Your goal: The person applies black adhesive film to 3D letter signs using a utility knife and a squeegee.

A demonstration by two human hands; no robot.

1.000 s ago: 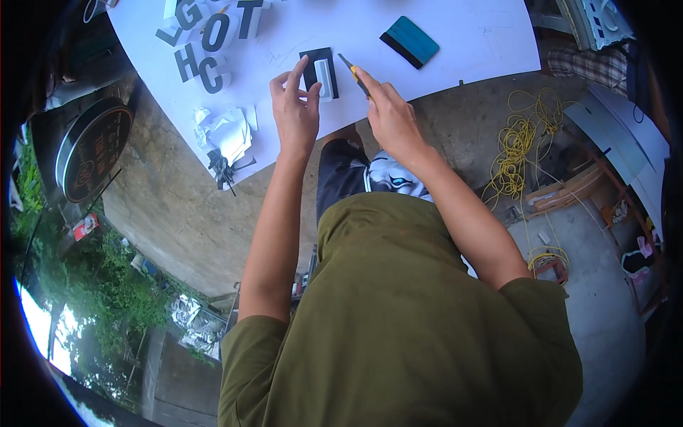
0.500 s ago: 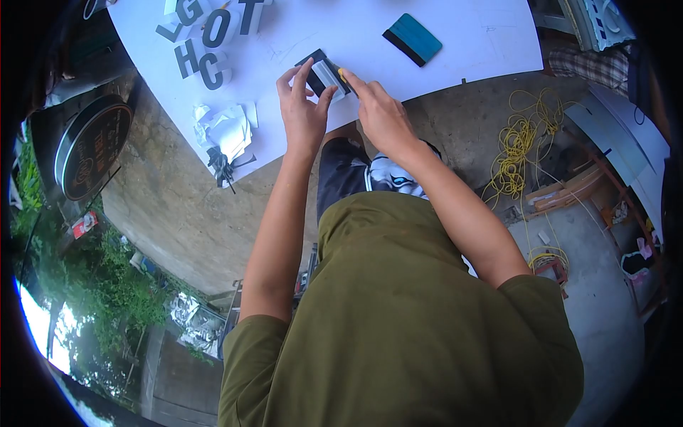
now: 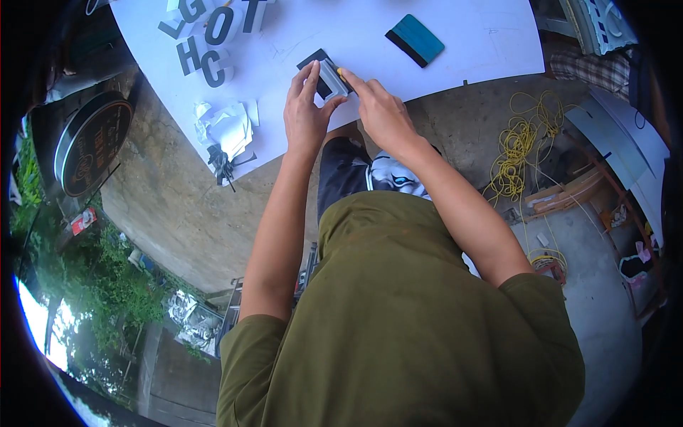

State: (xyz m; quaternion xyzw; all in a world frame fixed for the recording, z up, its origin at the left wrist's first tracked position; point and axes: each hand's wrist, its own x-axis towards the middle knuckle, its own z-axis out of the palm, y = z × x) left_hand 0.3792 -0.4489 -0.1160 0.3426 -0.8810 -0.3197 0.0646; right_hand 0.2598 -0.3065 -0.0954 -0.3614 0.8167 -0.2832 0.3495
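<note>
A pale grey raised piece (image 3: 332, 80), shaped like a block letter, rests on a dark sheet (image 3: 310, 57) at the near edge of the white table (image 3: 441, 14). My left hand (image 3: 306, 112) spans it, fingertips at its far end and thumb at its near end. On the piece's right side, my right hand (image 3: 383, 110) is closed around a slim tool with a yellow end (image 3: 341, 72), mostly hidden by the fingers. The right index finger stretches along the tool toward the piece.
Several grey-faced block letters (image 3: 213, 67) stand at the table's far left. Crumpled paper (image 3: 225, 127) and black scraps (image 3: 220, 165) lie near the left edge. A teal squeegee (image 3: 420, 39) lies to the right. Tangled yellow cord (image 3: 518, 153) covers floor at right.
My left hand has shifted slightly right, and its fingers have come in closer around the grey piece. The right hand has barely moved.
</note>
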